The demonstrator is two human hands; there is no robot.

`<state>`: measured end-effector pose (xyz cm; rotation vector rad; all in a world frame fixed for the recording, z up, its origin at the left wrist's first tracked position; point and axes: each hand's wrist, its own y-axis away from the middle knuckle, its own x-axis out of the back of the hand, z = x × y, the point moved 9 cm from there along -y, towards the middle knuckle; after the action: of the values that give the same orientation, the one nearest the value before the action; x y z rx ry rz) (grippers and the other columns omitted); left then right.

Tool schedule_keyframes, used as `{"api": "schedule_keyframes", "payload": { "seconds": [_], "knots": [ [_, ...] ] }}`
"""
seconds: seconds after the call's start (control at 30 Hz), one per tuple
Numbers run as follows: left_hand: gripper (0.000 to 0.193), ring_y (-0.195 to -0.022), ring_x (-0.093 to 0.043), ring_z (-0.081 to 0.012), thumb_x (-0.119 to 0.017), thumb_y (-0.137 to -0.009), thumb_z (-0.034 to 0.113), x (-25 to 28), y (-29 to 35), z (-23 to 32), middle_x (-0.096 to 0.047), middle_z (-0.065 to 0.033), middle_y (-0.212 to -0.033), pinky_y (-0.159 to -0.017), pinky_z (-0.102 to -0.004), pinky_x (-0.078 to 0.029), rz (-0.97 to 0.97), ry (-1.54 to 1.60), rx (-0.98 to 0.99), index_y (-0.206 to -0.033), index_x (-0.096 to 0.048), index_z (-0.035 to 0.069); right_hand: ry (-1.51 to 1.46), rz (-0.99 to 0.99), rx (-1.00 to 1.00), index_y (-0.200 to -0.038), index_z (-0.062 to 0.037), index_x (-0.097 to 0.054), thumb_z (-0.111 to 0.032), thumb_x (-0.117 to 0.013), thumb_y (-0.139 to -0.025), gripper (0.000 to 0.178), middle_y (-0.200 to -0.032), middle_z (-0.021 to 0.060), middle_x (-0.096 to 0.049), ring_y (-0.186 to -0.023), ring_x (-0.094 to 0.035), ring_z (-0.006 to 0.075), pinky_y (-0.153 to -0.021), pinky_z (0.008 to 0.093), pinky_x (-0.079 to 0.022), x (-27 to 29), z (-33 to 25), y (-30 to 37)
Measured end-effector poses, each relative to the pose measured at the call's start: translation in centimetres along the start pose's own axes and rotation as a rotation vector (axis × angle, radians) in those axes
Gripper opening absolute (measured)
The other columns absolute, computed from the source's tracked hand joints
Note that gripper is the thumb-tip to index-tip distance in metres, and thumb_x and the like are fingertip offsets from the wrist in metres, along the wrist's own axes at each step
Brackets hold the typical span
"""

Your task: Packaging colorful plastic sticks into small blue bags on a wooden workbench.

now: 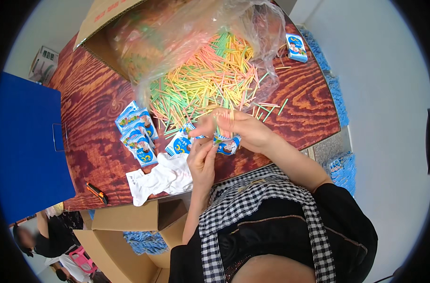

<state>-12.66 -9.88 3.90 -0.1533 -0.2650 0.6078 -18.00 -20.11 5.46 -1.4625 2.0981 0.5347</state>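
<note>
My left hand (202,162) pinches the edge of a small blue-and-white packet (228,146) near the table's front edge. Just above the packet, my right hand (245,128) is closed around a small bunch of thin pastel sticks (224,133), whose lower ends are at the packet's mouth. How far they reach inside is hidden. Beyond my hands spreads a large heap of pink, yellow and green sticks (201,85), spilling from a clear plastic bag (267,28). More packets (179,144) lie beside my left hand.
Several blue-and-white packets (138,134) lie overlapped at left, near a crumpled white cloth (165,174) and an orange-black cutter (97,193). A cardboard box (99,42) lies behind the heap. One packet (296,48) sits far right. An open carton (113,245) holds packets below the table.
</note>
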Motion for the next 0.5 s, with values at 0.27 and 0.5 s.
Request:
{"api": "schedule_keyframes", "payload": {
  "seconds": [0.27, 0.5],
  "knots": [
    [0.011, -0.085, -0.056, -0.0186, -0.060, -0.086, -0.003, 0.4, 0.0, -0.4, -0.061, -0.0107, -0.094, -0.075, -0.0263, -0.043, 0.020, 0.086, 0.024, -0.095, -0.063, -0.005, 0.023, -0.051, 0.029, -0.103, -0.0058, -0.055, -0.032, -0.044, -0.100, 0.029, -0.128, 0.0143, -0.056, -0.117, -0.051, 0.0188, -0.098, 0.0323, -0.038, -1.1, -0.1, -0.3],
    [0.010, -0.088, -0.055, -0.0162, -0.057, -0.088, -0.002, 0.0, 0.9, -1.1, -0.060, -0.0091, -0.095, -0.078, -0.0250, -0.042, 0.091, 0.210, 0.072, -0.095, -0.063, -0.005, 0.272, -0.047, 0.018, -0.117, -0.0046, -0.052, -0.036, -0.045, -0.099, 0.037, -0.123, 0.0116, -0.058, -0.112, -0.053, 0.0165, -0.100, 0.0327, -0.036, -0.9, -0.8, 0.8]
  ]
}}
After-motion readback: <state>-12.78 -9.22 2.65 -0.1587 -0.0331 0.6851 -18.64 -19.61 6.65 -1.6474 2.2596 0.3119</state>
